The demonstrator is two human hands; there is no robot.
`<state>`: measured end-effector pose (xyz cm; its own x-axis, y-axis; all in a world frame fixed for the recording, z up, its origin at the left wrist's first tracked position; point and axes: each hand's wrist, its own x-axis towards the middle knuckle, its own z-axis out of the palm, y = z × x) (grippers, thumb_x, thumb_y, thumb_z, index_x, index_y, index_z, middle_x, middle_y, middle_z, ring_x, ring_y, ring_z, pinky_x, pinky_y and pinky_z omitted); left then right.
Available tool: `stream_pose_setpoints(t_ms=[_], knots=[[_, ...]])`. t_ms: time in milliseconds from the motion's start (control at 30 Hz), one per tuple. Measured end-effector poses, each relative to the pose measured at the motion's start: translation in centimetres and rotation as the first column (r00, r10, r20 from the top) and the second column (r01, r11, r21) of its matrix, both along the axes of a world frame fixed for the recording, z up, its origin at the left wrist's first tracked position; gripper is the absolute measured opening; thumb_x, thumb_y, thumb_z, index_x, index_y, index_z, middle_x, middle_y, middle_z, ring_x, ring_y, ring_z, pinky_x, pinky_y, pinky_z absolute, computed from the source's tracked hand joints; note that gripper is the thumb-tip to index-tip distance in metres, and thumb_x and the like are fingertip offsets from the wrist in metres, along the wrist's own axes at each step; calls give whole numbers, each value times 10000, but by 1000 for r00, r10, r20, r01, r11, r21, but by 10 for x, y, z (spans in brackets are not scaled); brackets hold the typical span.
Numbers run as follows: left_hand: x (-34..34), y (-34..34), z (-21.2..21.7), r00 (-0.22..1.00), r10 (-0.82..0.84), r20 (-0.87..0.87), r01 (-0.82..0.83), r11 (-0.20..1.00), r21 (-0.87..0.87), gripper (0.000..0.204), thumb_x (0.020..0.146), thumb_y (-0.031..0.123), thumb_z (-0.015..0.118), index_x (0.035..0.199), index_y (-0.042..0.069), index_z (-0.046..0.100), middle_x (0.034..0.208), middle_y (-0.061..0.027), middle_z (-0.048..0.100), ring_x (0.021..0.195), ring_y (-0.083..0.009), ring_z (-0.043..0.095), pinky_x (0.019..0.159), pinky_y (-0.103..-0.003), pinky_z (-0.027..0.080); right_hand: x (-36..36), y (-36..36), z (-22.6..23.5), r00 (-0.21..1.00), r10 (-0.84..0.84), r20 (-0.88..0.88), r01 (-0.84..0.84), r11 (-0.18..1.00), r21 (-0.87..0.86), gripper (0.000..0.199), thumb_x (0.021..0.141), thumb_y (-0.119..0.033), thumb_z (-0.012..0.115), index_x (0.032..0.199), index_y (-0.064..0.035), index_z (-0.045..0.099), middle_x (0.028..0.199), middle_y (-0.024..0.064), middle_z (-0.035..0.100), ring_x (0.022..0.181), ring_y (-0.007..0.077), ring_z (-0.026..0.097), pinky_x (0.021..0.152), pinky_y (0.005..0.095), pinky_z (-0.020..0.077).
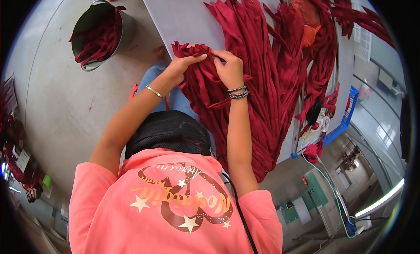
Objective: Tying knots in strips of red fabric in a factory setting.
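My left hand (183, 66) is closed round a bunched end of dark red fabric strips (192, 50), thumb lying along the top. Close beside it, my right hand (229, 69) pinches the same bunch between thumb and fingertips; the exact bit of cloth in that pinch is too small to make out. From both hands the long strips hang toward my lap. A wide pile of similar dark red strips (262, 92) spreads over the grey table (192, 18) and drapes over its near edge, to the right of my hands.
A grey-green bucket (127, 33) of dark red cloth pieces stands on the floor at the far left. An orange plastic bag (309, 19) lies among strips at the back right. Farther right are a metal rail, a blue plastic edge (348, 114) and a pale cable (326, 177).
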<state>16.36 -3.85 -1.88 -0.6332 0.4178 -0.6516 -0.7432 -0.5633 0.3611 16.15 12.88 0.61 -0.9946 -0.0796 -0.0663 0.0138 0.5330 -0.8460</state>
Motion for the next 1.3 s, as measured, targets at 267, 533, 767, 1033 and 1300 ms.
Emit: stream_pose_setpoints(t_ms=[267,533,767,1033,1300], knots=[[2,6,0,997,65,40,-62,995,-78,166,816,28,708,945,73,615,926,-13,654,877,-133,634,801,-298,512,-21,11,-17,947,-50,-318,226,806,547,197,814,-111,678,990,-34,633,872,121,600,783,302,623,650,406,510],[1,9,3,991,109,-83,-117,988,-100,439,806,-23,688,1217,71,568,1045,-25,642,961,-138,618,855,-302,505,-22,17,-26,963,-200,-178,257,877,406,113,775,-98,679,888,-96,680,831,96,610,835,307,602,725,411,496],[-2,-1,10,999,-1,41,2,1000,-22,521,789,-35,696,1281,65,559,1085,-45,653,990,-147,625,884,-301,503,-7,19,8,995,-53,86,57,997,-49,144,784,-30,666,926,-32,691,871,101,681,745,200,674,695,295,515],[-2,-6,1,995,-93,-30,93,996,2,382,796,-24,694,1162,56,620,1094,-53,662,1008,-157,632,882,-309,506,-2,-1,6,994,-75,80,76,997,-2,148,794,-17,639,943,-18,632,839,141,695,793,278,695,684,352,536],[-4,1,-2,995,-50,-91,51,999,9,332,810,-31,667,1129,42,608,1127,-74,649,1054,-170,608,938,-327,476,-11,14,13,995,-3,-105,6,999,33,147,814,11,579,921,-22,674,856,140,679,746,297,664,661,375,529]])
